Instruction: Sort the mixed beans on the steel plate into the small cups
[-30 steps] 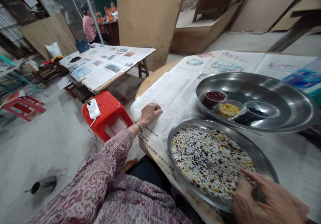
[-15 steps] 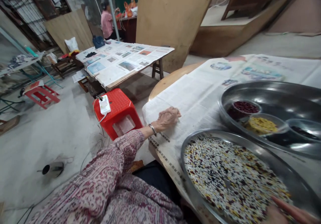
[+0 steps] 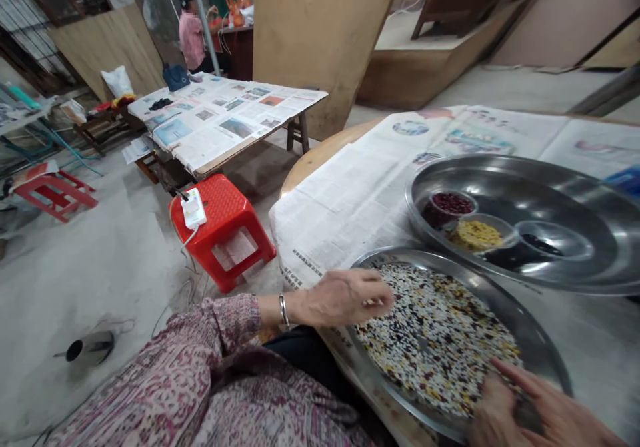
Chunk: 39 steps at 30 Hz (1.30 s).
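A round steel tray (image 3: 547,347) holds a mix of white grains (image 3: 435,333) with dark, red and yellow bits. My left hand (image 3: 350,295), a bangle on its wrist, hovers over the tray's left rim. Its fingers are curled together; whatever is between them is too small to make out. At the near right side, my right hand (image 3: 530,407) touches the grains, thumb and forefinger apart. Behind stands a larger steel tray (image 3: 565,193) with small tubs of red beans (image 3: 453,203), yellow pieces (image 3: 479,235) and dark grains (image 3: 543,243).
Newspaper (image 3: 340,193) covers the round table. A red plastic stool (image 3: 223,210) with a white power strip (image 3: 193,208) stands to the left. Farther back are a paper-covered table (image 3: 200,147) and a person in pink (image 3: 191,40). A metal pot (image 3: 90,348) lies on the floor.
My left hand has come from the newspaper, nearer to me and rightward, over the grain tray's rim. My right hand shows more fully, still at the grains. The view has shifted right.
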### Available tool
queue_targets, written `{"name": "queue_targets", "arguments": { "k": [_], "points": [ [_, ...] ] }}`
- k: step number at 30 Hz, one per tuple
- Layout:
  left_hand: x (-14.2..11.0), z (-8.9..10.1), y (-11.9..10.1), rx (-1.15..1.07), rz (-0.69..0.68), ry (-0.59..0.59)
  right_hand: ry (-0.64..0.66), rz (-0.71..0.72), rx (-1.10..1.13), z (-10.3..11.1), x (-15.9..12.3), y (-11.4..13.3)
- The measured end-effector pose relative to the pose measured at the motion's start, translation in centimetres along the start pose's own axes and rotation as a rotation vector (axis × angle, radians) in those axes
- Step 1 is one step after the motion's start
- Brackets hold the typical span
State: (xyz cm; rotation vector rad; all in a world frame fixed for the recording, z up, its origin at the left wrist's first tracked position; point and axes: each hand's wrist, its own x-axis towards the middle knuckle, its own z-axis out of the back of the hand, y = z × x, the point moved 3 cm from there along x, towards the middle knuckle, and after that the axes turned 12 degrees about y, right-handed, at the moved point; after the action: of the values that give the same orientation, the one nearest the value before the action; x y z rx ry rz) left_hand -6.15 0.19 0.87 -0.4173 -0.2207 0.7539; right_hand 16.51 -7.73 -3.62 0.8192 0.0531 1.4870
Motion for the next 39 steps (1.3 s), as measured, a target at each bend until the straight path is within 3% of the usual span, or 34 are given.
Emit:
{"name": "queue_targets", "arguments": {
  "k": [3,5,9,15,23,26,34,39],
  "points": [
    [1.2,1.2,3.7,-0.179,0.239,-0.133,-0.07,0.016,-0.027,-0.1,0.1,0.7],
    [2.3,1.3,6.2,-0.206,0.38,-0.15,-0.073,0.018,-0.042,-0.2,0.1,0.9],
    [4.3,0.2,9.1,-0.172,0.432,-0.084,-0.051,0.004,-0.055,-0.2,0.0,0.6],
    [5.3,-0.9,9.2,-0.102,0.468,-0.067,-0.03,-0.012,-0.061,-0.3,-0.2,0.1],
    [6.5,-0.3,9.2,-0.128,0.402,-0.033,-0.05,0.027,-0.074,-0.3,-0.1,0.4],
    [5.7,0.2,9.8,-0.167,0.417,-0.087,-0.048,0.033,-0.062,-0.3,-0.2,0.3],
    [0.3,1.1,11.0,-0.255,0.5,-0.245,-0.032,0.015,-0.03,-0.3,0.0,0.6],
    [2.6,0.4,10.1,-0.249,0.4,-0.204,0.0,0.005,-0.023,-0.5,-0.7,-0.9]
  ]
}}
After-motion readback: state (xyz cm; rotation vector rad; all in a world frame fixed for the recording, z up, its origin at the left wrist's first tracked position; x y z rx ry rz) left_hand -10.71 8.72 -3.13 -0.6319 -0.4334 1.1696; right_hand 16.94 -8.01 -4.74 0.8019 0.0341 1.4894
